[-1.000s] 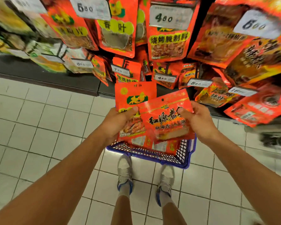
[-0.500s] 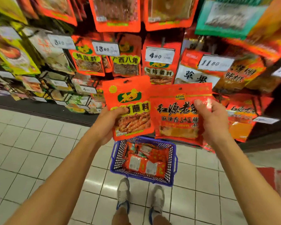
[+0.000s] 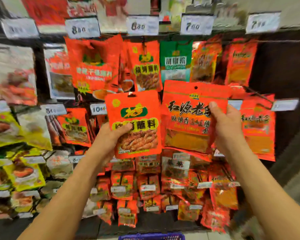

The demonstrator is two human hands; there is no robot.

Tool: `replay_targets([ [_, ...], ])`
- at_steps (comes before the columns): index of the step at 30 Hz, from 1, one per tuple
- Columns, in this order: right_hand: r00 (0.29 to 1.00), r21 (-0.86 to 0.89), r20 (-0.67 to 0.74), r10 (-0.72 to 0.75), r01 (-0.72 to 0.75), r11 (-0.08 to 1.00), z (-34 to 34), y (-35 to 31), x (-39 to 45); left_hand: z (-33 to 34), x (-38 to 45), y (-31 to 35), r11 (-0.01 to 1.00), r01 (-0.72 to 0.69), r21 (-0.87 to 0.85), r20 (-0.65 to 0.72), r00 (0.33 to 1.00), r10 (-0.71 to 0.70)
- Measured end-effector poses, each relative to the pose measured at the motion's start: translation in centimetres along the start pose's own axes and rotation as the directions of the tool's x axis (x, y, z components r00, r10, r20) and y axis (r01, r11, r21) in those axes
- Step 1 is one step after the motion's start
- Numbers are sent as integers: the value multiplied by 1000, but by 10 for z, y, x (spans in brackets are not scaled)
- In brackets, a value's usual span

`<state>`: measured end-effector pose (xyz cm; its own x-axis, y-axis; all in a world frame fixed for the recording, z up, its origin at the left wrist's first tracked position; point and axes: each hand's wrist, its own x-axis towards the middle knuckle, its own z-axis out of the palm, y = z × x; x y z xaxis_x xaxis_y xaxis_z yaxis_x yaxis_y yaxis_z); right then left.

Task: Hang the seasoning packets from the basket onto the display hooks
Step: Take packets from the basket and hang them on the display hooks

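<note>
Left hand pinches one small red packet at frame centre; right hand grips one larger red packet beside it. Blue basket rim at bottom edge.

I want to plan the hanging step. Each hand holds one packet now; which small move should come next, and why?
Probably carry the right hand's packet rightward to the hook row where a look-alike packet hangs. Its hang hole is up and uncovered. The left hand just holds its packet.
</note>
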<state>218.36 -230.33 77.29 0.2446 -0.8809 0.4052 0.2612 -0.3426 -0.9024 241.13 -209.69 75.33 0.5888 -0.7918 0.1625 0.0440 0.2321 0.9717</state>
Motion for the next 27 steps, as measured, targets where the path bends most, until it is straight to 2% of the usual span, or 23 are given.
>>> replay_targets([
  [2, 999, 79, -19, -32, 34, 996, -3, -23, 9, 14, 10, 24, 998, -61, 2, 48, 997, 61],
  [5, 998, 107, -39, -48, 52, 993, -11, -57, 19, 36, 21, 51, 993, -121, -10, 108, 987, 122],
  [8, 993, 60, -93, -71, 76, 995, -26, -80, 26, 58, 36, 64, 990, -142, -14, 116, 983, 142],
  [11, 987, 11, -140, -76, 79, 997, -50, -89, 33, 83, 49, 66, 994, -101, -30, 193, 975, 105],
  [14, 981, -13, -177, -81, 80, 997, -77, -90, 43, 116, 55, 60, 991, -130, -20, 253, 958, 131],
  [19, 976, -20, -205, -77, 74, 997, -126, -73, 69, 175, 66, 44, 989, -142, 50, 256, 959, 124],
  [27, 978, 42, -205, -42, 52, 998, -208, -58, 149, 281, 91, 29, 989, -136, 49, 204, 971, 123],
])
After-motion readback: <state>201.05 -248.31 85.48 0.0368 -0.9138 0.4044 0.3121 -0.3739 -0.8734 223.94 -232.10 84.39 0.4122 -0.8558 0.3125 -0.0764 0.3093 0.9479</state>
